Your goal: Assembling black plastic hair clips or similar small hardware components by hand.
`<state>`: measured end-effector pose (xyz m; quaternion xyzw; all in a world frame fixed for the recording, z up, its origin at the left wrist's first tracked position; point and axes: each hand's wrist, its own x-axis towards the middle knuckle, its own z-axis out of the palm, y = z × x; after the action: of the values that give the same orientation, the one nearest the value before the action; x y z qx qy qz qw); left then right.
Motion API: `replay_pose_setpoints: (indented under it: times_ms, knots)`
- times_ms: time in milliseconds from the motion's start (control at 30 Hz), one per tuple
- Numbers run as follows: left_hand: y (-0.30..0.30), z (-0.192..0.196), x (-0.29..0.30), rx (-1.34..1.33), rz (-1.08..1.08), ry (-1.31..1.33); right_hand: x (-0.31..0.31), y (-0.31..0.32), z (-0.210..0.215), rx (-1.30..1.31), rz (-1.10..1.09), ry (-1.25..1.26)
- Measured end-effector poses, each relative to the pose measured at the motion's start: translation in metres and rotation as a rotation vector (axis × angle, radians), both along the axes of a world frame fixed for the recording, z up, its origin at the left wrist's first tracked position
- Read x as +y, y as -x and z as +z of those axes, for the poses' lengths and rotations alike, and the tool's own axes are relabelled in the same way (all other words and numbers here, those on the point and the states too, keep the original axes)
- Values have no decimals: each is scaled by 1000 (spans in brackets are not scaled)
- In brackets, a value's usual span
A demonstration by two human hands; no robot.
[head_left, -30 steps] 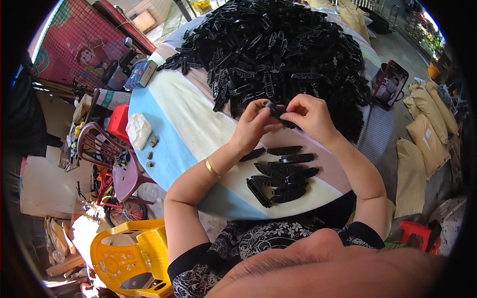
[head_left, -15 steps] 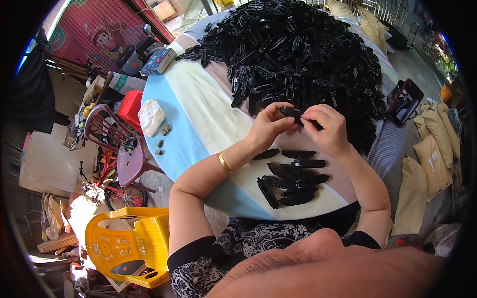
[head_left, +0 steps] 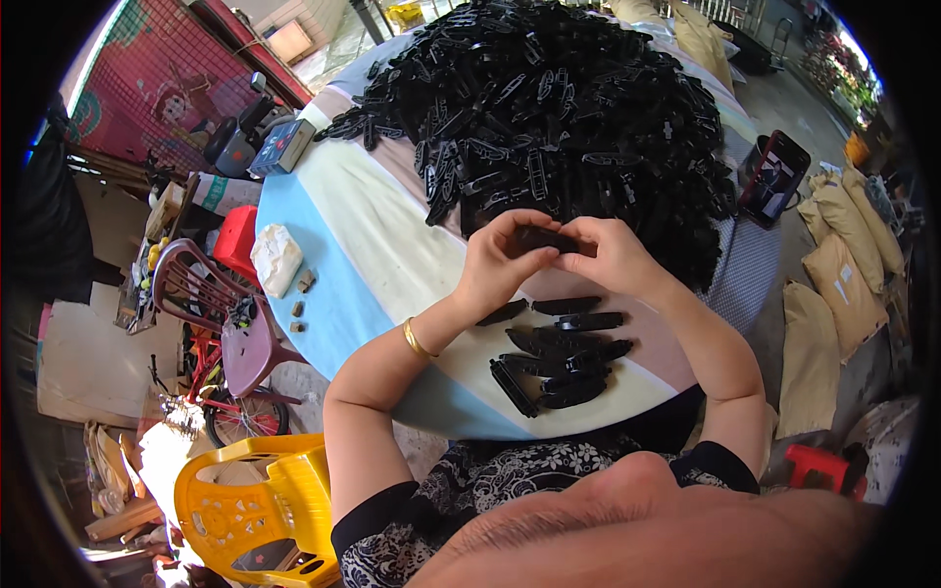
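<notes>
Both my hands hold one slim black plastic piece (head_left: pixel 541 238) above the table, at the near edge of a big heap. My left hand (head_left: pixel 498 263) closes round its left end with thumb and fingers, and my right hand (head_left: pixel 619 257) pinches its right end. The fingers hide much of the piece. Behind them rises the heap of similar long, slightly curved black pieces (head_left: pixel 578 127). Closer to me, below my hands, several finished-looking black pieces (head_left: pixel 567 367) lie in a loose group on the striped cloth (head_left: pixel 363 211).
A white plastic bag (head_left: pixel 275 260) and small brownish blocks (head_left: pixel 298 310) lie at the table's left, with a blue box (head_left: pixel 282 147) farther back. A phone (head_left: pixel 775 178) stands at the right. Around the table are a yellow chair (head_left: pixel 221 505), a purple chair (head_left: pixel 247 348) and tan sacks (head_left: pixel 809 358).
My hands have come closer together, and the right hand now grips the piece's right end more fully. The whole view has shifted slightly, moving the table leftward in the picture.
</notes>
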<state>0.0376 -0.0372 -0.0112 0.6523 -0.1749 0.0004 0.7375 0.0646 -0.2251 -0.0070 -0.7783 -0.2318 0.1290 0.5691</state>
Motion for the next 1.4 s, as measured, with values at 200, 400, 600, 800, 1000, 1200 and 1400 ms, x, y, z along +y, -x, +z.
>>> replay_pose_setpoints:
  times_ms: [200, 400, 600, 800, 1000, 1200, 1400]
  knots:
    - [2, 2, 5, -88, -8, -257, 0, 6, 9, -312, -56, 186]
    - [-2, 12, 8, -117, 59, -604, -34, -5, 36, -297, 16, 406]
    - [-3, 8, 7, -305, -233, -856, -47, -2, 27, -523, 92, 858]
    - [-15, -2, -5, -601, -12, -914, -24, 2, 5, -692, 61, 1028]
    - [-48, -5, -30, -962, 7, -1124, -25, -5, 1, -615, 69, 1037]
    - [-44, -1, -15, -936, 122, -955, -34, -17, 17, -549, -149, 371]
    - [-24, -1, -2, -407, 47, -698, -23, -16, 13, -220, -111, -318]
